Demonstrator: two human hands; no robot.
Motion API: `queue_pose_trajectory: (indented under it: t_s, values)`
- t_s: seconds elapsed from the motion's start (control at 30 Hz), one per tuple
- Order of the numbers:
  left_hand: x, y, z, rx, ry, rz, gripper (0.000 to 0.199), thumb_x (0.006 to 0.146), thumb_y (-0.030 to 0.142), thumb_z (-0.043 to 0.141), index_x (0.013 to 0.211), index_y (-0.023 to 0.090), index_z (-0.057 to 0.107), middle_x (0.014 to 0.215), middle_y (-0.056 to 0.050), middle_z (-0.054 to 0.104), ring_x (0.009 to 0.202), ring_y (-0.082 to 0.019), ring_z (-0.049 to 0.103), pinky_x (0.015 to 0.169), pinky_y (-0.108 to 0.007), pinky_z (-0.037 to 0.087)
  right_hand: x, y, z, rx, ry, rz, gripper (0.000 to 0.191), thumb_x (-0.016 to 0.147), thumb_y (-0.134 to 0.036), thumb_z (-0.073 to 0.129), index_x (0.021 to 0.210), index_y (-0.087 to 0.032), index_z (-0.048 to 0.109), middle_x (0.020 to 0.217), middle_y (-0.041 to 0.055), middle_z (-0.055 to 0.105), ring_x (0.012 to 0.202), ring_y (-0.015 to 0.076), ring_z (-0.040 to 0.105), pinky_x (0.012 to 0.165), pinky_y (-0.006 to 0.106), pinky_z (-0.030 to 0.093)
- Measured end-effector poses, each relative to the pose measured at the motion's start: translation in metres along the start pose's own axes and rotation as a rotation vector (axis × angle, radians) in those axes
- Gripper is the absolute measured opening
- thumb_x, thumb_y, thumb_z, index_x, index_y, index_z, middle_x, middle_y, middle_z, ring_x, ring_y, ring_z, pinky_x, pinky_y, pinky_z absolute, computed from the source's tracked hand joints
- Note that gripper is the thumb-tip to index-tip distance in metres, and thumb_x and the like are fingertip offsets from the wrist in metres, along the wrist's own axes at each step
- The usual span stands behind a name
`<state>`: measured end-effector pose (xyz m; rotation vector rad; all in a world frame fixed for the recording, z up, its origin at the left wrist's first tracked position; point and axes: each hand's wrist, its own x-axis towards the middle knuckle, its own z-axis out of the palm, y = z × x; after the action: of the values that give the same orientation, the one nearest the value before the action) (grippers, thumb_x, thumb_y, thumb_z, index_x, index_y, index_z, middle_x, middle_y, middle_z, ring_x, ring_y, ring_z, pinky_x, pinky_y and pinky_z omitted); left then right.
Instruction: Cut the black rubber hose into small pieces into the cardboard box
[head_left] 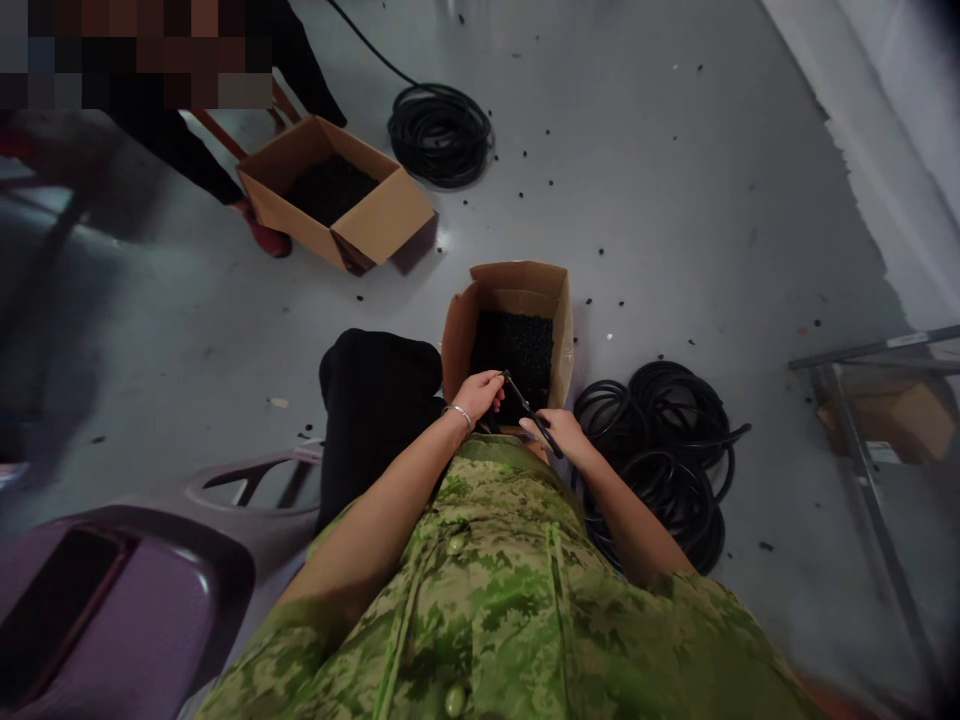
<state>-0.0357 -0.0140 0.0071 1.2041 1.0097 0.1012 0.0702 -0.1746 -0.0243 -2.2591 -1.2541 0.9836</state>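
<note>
Over the near edge of an open cardboard box [564, 335] holding many small black pieces [517, 345], my two hands are close together. My left hand [481, 393] has its fingers pinched at the upper end of a thin black tool [529, 408]; any small part between them is too tiny to name. The tool slants down to the right, and my right hand [561, 432] is closed around its lower part. Coils of black tubing [664, 450] lie on the floor just right of the box.
Another cardboard box [397, 215] with black contents stands at the upper left beside a seated person's foot [268, 236]. Near it lies a black coil [441, 135]. A purple stool [172, 600] is at lower left, a metal frame [862, 450] at right. Small black bits dot the floor.
</note>
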Motion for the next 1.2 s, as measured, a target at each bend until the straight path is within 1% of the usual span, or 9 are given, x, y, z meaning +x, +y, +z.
queue_pose_trajectory:
  t_s: [0.23,0.43,0.6,0.7,0.8,0.9,0.97,1.07,1.2]
  values:
    - [0.003,-0.004,-0.001,0.038,-0.001,0.040,0.013,0.081,0.025,0.061,0.082,0.013,0.066,0.052,0.005,0.051,0.040,-0.006,0.044,0.042,-0.018,0.038,-0.002,-0.002,-0.001,0.025,-0.022,0.024,0.053,0.086,-0.064,0.046,0.062,-0.018,0.060,0.058,0.0024,0.061,0.058,0.0145,0.056,0.052,0.022,0.029]
    - [0.006,-0.008,-0.001,0.176,0.021,0.098,0.015,0.084,0.020,0.052,0.086,0.013,0.066,0.051,0.006,0.050,0.039,-0.006,0.044,0.041,-0.018,0.038,-0.001,-0.001,0.001,0.003,0.003,0.014,0.057,0.085,-0.065,0.046,0.061,-0.017,0.063,0.057,0.0027,0.061,0.057,0.0139,0.055,0.052,0.021,0.029]
    - [0.006,-0.008,-0.002,0.241,-0.008,0.128,0.015,0.084,0.018,0.051,0.075,0.014,0.063,0.050,0.005,0.050,0.037,-0.006,0.044,0.040,-0.018,0.036,-0.004,-0.003,0.004,-0.013,0.041,0.030,0.057,0.085,-0.063,0.049,0.055,-0.016,0.061,0.052,0.0030,0.058,0.054,0.0134,0.052,0.051,0.022,0.027]
    - [0.006,-0.007,-0.001,0.174,-0.027,0.101,0.012,0.083,0.019,0.055,0.075,0.014,0.063,0.049,0.005,0.050,0.037,-0.006,0.044,0.040,-0.019,0.036,-0.005,-0.004,0.006,-0.012,0.087,0.028,0.057,0.084,-0.063,0.050,0.054,-0.016,0.062,0.049,0.0028,0.055,0.052,0.0125,0.049,0.051,0.022,0.026]
    - [0.005,-0.005,-0.001,-0.026,-0.038,0.027,0.009,0.080,0.023,0.061,0.079,0.014,0.063,0.051,0.005,0.052,0.039,-0.007,0.046,0.044,-0.020,0.041,-0.004,-0.006,0.009,0.021,0.130,0.020,0.057,0.084,-0.062,0.050,0.054,-0.015,0.063,0.047,0.0027,0.054,0.051,0.0120,0.048,0.050,0.023,0.025]
    - [0.003,-0.005,-0.003,-0.237,-0.031,-0.074,0.019,0.075,0.029,0.070,0.080,0.014,0.060,0.058,0.002,0.059,0.047,-0.009,0.055,0.050,-0.022,0.046,-0.002,-0.011,0.014,0.033,0.173,0.031,0.056,0.084,-0.061,0.051,0.054,-0.015,0.063,0.050,0.0033,0.056,0.051,0.0113,0.047,0.050,0.023,0.025]
    - [0.003,-0.006,-0.004,-0.305,-0.022,-0.118,0.024,0.071,0.031,0.074,0.077,0.014,0.058,0.061,0.001,0.061,0.051,-0.010,0.059,0.054,-0.023,0.049,0.000,-0.013,0.017,0.032,0.187,0.053,0.056,0.083,-0.061,0.052,0.054,-0.015,0.062,0.052,0.0032,0.057,0.050,0.0109,0.045,0.050,0.023,0.024]
    - [0.005,-0.010,-0.004,-0.336,0.013,-0.107,0.028,0.069,0.032,0.076,0.073,0.014,0.055,0.057,0.002,0.059,0.049,-0.009,0.057,0.053,-0.024,0.048,0.003,-0.016,0.020,0.032,0.192,0.075,0.054,0.083,-0.061,0.054,0.054,-0.015,0.061,0.052,0.0027,0.056,0.050,0.0106,0.043,0.050,0.023,0.024]
    - [0.007,-0.013,-0.003,-0.297,0.055,-0.013,0.026,0.070,0.033,0.074,0.072,0.015,0.054,0.055,0.004,0.057,0.043,-0.007,0.050,0.046,-0.020,0.043,0.003,-0.014,0.017,0.059,0.183,0.076,0.053,0.081,-0.062,0.056,0.054,-0.016,0.060,0.053,0.0021,0.057,0.051,0.0112,0.047,0.050,0.023,0.026]
